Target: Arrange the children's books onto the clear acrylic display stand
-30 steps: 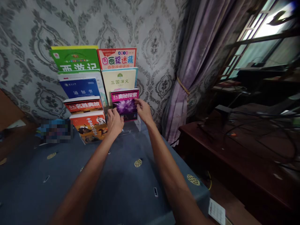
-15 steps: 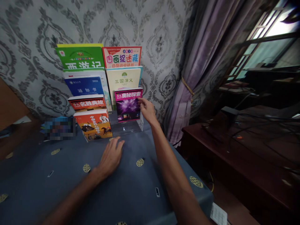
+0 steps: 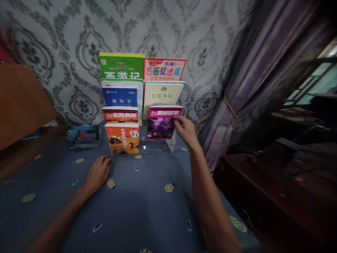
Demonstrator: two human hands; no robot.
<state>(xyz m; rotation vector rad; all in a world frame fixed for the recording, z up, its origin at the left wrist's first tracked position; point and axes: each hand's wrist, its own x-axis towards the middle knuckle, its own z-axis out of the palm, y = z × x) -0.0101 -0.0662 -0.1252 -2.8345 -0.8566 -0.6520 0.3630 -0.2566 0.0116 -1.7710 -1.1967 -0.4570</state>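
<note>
Two columns of children's books stand upright in a tiered clear acrylic stand [image 3: 151, 146] against the wall. My right hand [image 3: 186, 130] is at the right edge of a purple book [image 3: 161, 124], its fingers bent and closed on that edge. Flat on the tablecloth, fingers stretched out, lies my left hand [image 3: 98, 173], holding nothing. Just beyond it is an orange book [image 3: 123, 138] on the lowest tier. Behind that rise a red-titled book [image 3: 121, 115], a blue booklet [image 3: 119, 96] and a green book [image 3: 122, 66]. A cream book [image 3: 163, 92] and a pink-red book [image 3: 165, 68] stand behind the purple one.
A patterned blue cloth [image 3: 147, 207] covers the table. Left of the stand lies a blurred-out stack [image 3: 84, 136], with a brown board [image 3: 22, 102] farther left. A tied purple curtain [image 3: 223, 123] hangs on the right, beside a dark red cabinet [image 3: 252, 186] with cables.
The view has swung left, so the books appear farther right. My left hand has slid left, from before the bare lower tier to before the orange book. My right hand stays at the purple book.
</note>
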